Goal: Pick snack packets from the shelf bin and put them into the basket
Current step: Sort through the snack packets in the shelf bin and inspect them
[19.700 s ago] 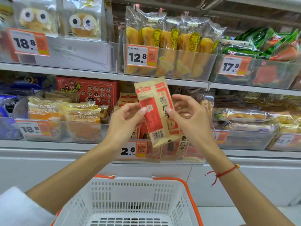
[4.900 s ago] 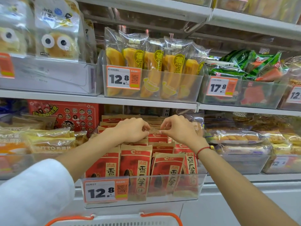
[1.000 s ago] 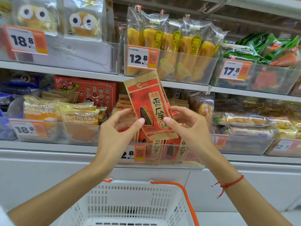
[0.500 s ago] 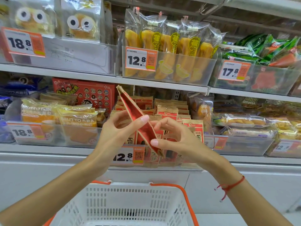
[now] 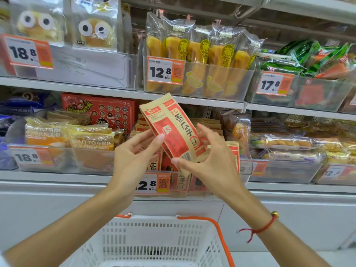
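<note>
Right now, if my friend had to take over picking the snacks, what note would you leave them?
Left hand: fingers pinch the snack packet at its left edge.
Right hand: thumb and fingers pinch its lower end.
The packet is tilted in the air in front of the shelf bin, which holds more red packets.
The white basket waits below; its inside is mostly out of view, so the count so far is unclear.
Left to do: lower this packet into the basket, then fetch more.
</note>
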Demonstrator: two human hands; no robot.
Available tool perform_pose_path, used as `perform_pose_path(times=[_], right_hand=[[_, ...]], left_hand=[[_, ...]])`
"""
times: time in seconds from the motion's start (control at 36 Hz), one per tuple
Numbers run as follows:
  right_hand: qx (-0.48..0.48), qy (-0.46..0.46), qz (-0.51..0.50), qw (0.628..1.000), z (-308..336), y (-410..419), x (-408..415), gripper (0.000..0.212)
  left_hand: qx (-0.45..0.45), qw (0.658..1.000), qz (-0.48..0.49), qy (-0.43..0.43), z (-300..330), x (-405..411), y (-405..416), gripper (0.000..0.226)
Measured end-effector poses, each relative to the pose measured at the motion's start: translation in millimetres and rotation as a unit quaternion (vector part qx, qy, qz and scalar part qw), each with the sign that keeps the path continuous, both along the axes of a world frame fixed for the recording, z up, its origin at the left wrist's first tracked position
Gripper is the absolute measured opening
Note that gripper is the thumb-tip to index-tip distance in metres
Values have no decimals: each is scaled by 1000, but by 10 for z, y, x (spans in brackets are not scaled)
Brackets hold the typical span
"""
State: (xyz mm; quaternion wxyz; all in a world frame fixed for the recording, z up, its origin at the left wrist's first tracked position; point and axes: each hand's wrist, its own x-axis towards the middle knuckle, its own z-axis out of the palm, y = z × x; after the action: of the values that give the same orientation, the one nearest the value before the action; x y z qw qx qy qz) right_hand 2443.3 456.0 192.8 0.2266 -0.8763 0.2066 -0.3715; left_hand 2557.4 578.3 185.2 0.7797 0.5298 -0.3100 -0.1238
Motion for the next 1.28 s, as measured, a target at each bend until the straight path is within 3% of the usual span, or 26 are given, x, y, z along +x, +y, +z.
perform_pose_path(times=[0.06, 0.17, 0.22, 0.44, 0.81, 0.92, 1.14, 1.28], right_hand=[[44, -16, 13, 999, 41, -14, -15, 90], [120, -102, 38, 987, 102, -110, -34, 26], [132, -121, 45, 983, 105, -157, -40, 16], [141, -201, 34, 969, 106, -247, -87, 15], [183, -238, 53, 952, 102, -261, -91, 14], [196, -210, 54, 956, 83, -283, -97, 17], [122, -95, 86, 984, 37, -213, -33, 31], [91, -106, 74, 987, 43, -192, -27, 36]], left_hand=[[2, 1000, -9, -3, -4, 28, 5, 22], [40, 998, -34, -24, -18, 66, 18, 22], [68, 995, -55, -47, -28, 58, 13, 25], [118, 984, -82, -105, -65, 20, -36, 32], [156, 975, -138, -75, -119, 55, -61, 32], [147, 979, -122, -69, -123, 56, -49, 31], [74, 996, -58, 13, -75, 105, -11, 34], [60, 997, -42, 9, -68, 95, 2, 32]])
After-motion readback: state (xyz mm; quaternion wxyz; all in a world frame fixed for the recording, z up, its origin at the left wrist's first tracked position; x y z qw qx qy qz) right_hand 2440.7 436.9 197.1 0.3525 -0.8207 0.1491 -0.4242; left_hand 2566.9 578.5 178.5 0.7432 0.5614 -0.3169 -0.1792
